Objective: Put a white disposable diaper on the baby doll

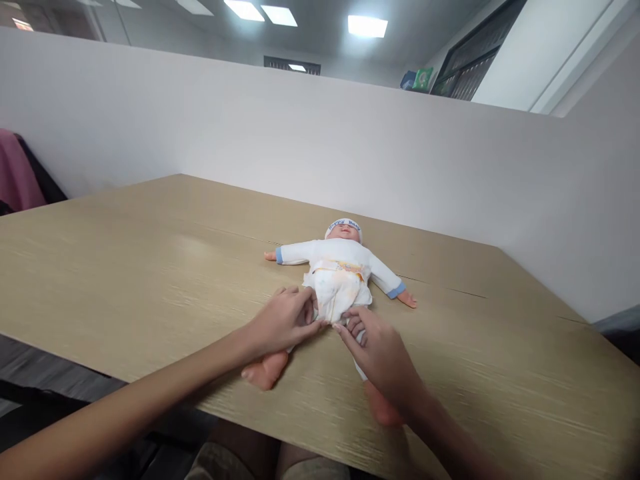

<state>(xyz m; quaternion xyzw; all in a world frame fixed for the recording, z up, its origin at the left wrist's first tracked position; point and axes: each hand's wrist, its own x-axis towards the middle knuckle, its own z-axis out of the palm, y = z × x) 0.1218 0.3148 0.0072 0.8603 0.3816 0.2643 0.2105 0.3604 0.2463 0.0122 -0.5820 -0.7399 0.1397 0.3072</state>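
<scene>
A baby doll (340, 250) lies on its back on the table, arms spread, head toward the wall. It wears a white top with blue cuffs and a white cap with lettering. A white diaper (336, 293) with an orange-patterned waistband is around its hips. My left hand (290, 317) pinches the diaper's lower edge between the legs, at the left. Close beside it, my right hand (373, 343) pinches the same edge from the right. The fingertips of both hands almost meet. My hands and forearms partly cover the doll's legs; its two bare feet show below.
The wooden table (150, 267) reaches a white partition wall (250, 133) at the back. A pink cloth (19, 173) hangs over a chair at the far left. A dark object (620, 333) stands by the right edge. My lap is below the front edge.
</scene>
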